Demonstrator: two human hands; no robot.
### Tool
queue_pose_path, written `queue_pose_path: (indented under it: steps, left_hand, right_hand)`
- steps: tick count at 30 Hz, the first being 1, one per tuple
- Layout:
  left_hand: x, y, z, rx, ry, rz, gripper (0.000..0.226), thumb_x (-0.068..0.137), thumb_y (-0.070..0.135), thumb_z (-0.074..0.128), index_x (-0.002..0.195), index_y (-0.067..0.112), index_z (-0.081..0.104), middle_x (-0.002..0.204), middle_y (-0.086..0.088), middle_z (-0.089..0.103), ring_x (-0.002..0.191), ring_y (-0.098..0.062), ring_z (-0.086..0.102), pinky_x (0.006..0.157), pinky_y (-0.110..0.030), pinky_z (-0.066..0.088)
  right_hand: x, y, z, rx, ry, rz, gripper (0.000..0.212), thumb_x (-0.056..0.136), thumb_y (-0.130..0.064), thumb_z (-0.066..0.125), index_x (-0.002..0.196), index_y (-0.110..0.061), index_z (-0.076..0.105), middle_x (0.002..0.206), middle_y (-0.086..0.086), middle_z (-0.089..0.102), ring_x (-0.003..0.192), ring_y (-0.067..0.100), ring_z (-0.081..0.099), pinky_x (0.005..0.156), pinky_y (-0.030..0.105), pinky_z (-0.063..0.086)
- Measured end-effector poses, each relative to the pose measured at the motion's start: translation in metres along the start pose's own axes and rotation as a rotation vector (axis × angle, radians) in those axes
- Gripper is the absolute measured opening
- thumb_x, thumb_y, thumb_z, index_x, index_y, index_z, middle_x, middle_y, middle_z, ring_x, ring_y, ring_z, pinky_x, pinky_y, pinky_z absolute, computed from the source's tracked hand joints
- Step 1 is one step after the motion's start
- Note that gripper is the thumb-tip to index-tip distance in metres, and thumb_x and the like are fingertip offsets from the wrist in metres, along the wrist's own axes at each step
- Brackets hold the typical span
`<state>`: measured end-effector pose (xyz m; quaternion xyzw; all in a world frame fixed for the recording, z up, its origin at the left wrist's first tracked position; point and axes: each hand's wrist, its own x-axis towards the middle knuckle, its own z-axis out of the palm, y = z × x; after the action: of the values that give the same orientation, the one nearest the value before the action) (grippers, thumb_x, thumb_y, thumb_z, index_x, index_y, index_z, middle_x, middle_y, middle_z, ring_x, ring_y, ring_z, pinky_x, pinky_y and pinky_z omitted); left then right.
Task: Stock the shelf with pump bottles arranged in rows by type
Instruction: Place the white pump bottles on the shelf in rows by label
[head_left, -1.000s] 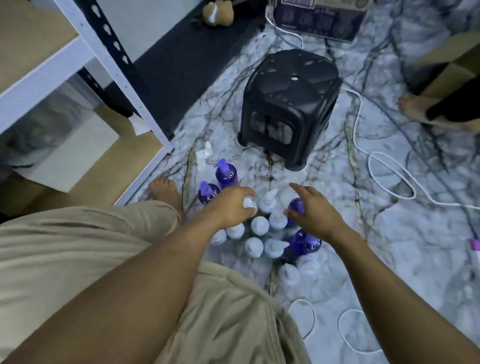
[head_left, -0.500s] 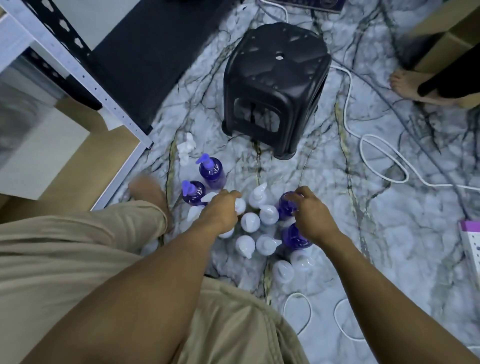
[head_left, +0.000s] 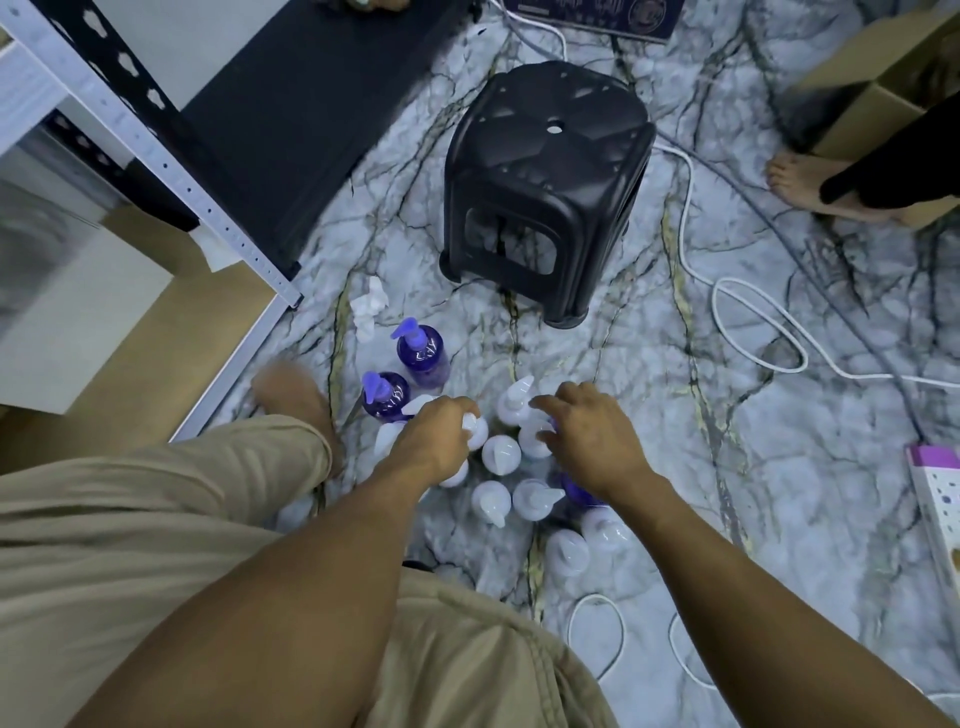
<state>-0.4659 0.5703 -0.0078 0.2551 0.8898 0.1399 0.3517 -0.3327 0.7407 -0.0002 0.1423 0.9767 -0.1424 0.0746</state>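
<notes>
A black plastic stool is standing on the marble floor. A white cable is looping beside it.

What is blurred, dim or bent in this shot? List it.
Head view: dim, bluish light with no hard shadows; motion blur smears the bare foot and the shelf at the left edge; wide-angle bending curves the shelf post; the stool, purple bottles and both hands, left hand and right hand, read fairly sharp.
</notes>
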Motion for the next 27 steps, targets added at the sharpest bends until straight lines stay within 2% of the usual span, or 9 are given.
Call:
queue_pose_path:
  steps: [3, 6, 10, 13, 16, 19, 22, 25, 27]
  left_hand:
    - [-0.003, 0.007, -0.008, -0.054, 0.035, 0.006, 0.031, 0.094, 0.010, 0.056, 0.123, 0.020, 0.064, 0.123, -0.007, 0.063, 0.110, -0.028, 0.060, 0.095, -0.044, 0.051]
    - [-0.009, 0.011, -0.016, -0.092, 0.061, 0.017, 0.031, 0.092, 0.010, 0.058, 0.118, 0.024, 0.065, 0.118, -0.004, 0.065, 0.106, -0.026, 0.062, 0.093, -0.044, 0.053]
    - [-0.017, 0.016, -0.028, -0.069, 0.090, 0.049, 0.029, 0.092, 0.012, 0.060, 0.116, 0.027, 0.065, 0.111, -0.001, 0.066, 0.099, -0.025, 0.064, 0.087, -0.043, 0.055]
    - [-0.025, 0.018, -0.038, -0.009, 0.096, 0.075, 0.028, 0.092, 0.018, 0.059, 0.116, 0.032, 0.064, 0.107, 0.000, 0.067, 0.093, -0.024, 0.065, 0.082, -0.042, 0.057]
    - [-0.038, 0.021, -0.051, 0.067, 0.101, 0.092, 0.028, 0.093, 0.022, 0.060, 0.116, 0.037, 0.063, 0.110, 0.001, 0.065, 0.094, -0.027, 0.063, 0.080, -0.043, 0.056]
    - [-0.052, 0.023, -0.066, 0.141, 0.120, 0.100, 0.027, 0.093, 0.020, 0.058, 0.110, 0.040, 0.061, 0.108, 0.000, 0.065, 0.095, -0.029, 0.058, 0.078, -0.040, 0.050]
    - [-0.069, 0.025, -0.090, 0.203, 0.203, 0.128, 0.030, 0.091, 0.015, 0.057, 0.096, 0.045, 0.056, 0.099, 0.004, 0.066, 0.101, -0.028, 0.057, 0.076, -0.033, 0.033]
    - [-0.097, 0.027, -0.127, 0.300, 0.307, 0.186, 0.024, 0.093, 0.016, 0.060, 0.104, 0.037, 0.063, 0.102, 0.004, 0.066, 0.103, -0.018, 0.056, 0.083, -0.033, 0.026]
    - [-0.117, 0.020, -0.154, 0.365, 0.367, 0.205, 0.024, 0.091, 0.020, 0.063, 0.108, 0.037, 0.065, 0.104, 0.005, 0.066, 0.102, -0.016, 0.056, 0.089, -0.034, 0.029]
  right_hand:
    - [0.000, -0.014, 0.008, 0.058, -0.202, 0.097, 0.046, 0.094, -0.035, 0.062, 0.138, -0.025, 0.051, 0.118, 0.005, 0.058, 0.105, 0.031, 0.060, 0.071, 0.039, 0.048]
    - [0.000, -0.018, 0.017, 0.052, -0.176, 0.202, 0.036, 0.097, -0.026, 0.056, 0.133, -0.021, 0.053, 0.118, 0.006, 0.053, 0.100, 0.032, 0.061, 0.062, 0.036, 0.043]
    - [0.001, -0.020, 0.016, 0.088, -0.180, 0.256, 0.032, 0.097, -0.019, 0.050, 0.128, -0.016, 0.056, 0.118, 0.008, 0.057, 0.100, 0.031, 0.062, 0.064, 0.035, 0.043]
    - [-0.002, -0.024, 0.009, 0.133, -0.200, 0.259, 0.032, 0.094, -0.017, 0.051, 0.126, -0.017, 0.058, 0.110, 0.008, 0.063, 0.095, 0.030, 0.064, 0.066, 0.034, 0.044]
    - [-0.006, -0.025, -0.003, 0.201, -0.182, 0.262, 0.027, 0.092, -0.017, 0.052, 0.116, -0.017, 0.062, 0.092, 0.006, 0.059, 0.082, 0.028, 0.058, 0.063, 0.033, 0.042]
    - [-0.006, -0.026, -0.024, 0.250, -0.130, 0.219, 0.020, 0.085, -0.020, 0.057, 0.103, -0.018, 0.067, 0.089, 0.005, 0.066, 0.085, 0.029, 0.062, 0.066, 0.036, 0.049]
    - [-0.001, -0.033, -0.061, 0.276, -0.082, 0.157, 0.019, 0.077, -0.030, 0.059, 0.092, -0.023, 0.068, 0.085, 0.001, 0.067, 0.083, 0.027, 0.063, 0.065, 0.034, 0.049]
    - [0.008, -0.050, -0.108, 0.260, -0.028, 0.041, 0.014, 0.079, -0.035, 0.069, 0.079, -0.022, 0.064, 0.072, -0.003, 0.061, 0.075, 0.023, 0.059, 0.065, 0.036, 0.050]
    - [0.014, -0.068, -0.142, 0.243, 0.031, -0.041, 0.016, 0.082, -0.039, 0.073, 0.085, -0.024, 0.070, 0.074, -0.006, 0.062, 0.078, 0.021, 0.060, 0.071, 0.035, 0.050]
